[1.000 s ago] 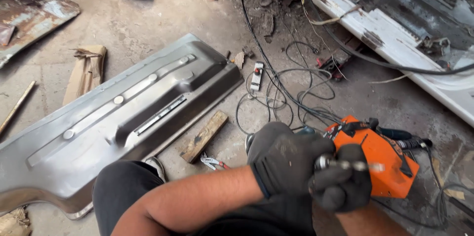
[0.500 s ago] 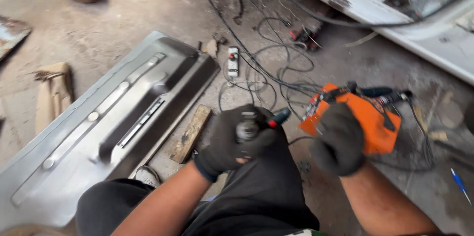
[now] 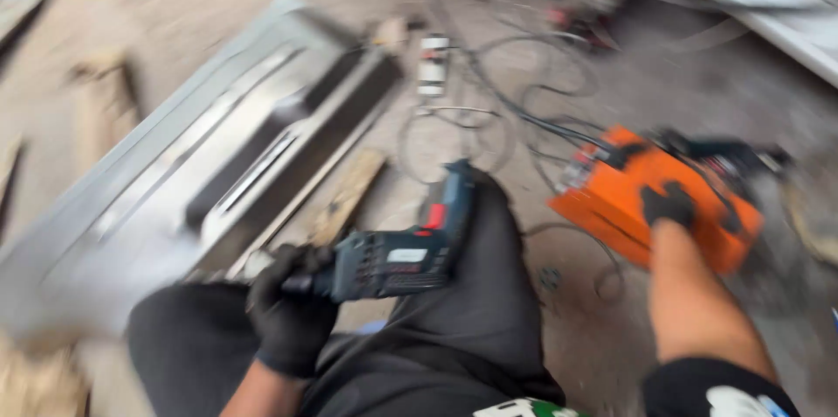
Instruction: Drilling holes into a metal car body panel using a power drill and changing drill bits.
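The frame is blurred, yet the main things read clearly enough. The left hand [image 3: 292,317], in a black glove, is wrapped around the front end of a dark blue-green power drill [image 3: 397,251], which lies across the person's lap on the dark trousers [image 3: 463,330]; the drill's body points away from the hand, with its handle and a red switch rising toward the ground beyond the knee. To the right of the drill, well apart from it, sits an orange machine box [image 3: 646,199] on the dirt ground, and the gloved right hand [image 3: 670,206] rests on top of it, fingers curled down onto the casing; whether it actually grips a handle there cannot be told through the blur. Black cables [image 3: 515,111] loop over the ground beyond the drill and run toward the orange box. To the left of the drill lies a long grey sheet-metal panel [image 3: 218,172] with pressed ribs, and a short wooden block [image 3: 349,194] lies between that panel and the drill. A small white object [image 3: 433,63] sits farther off, beyond the block.
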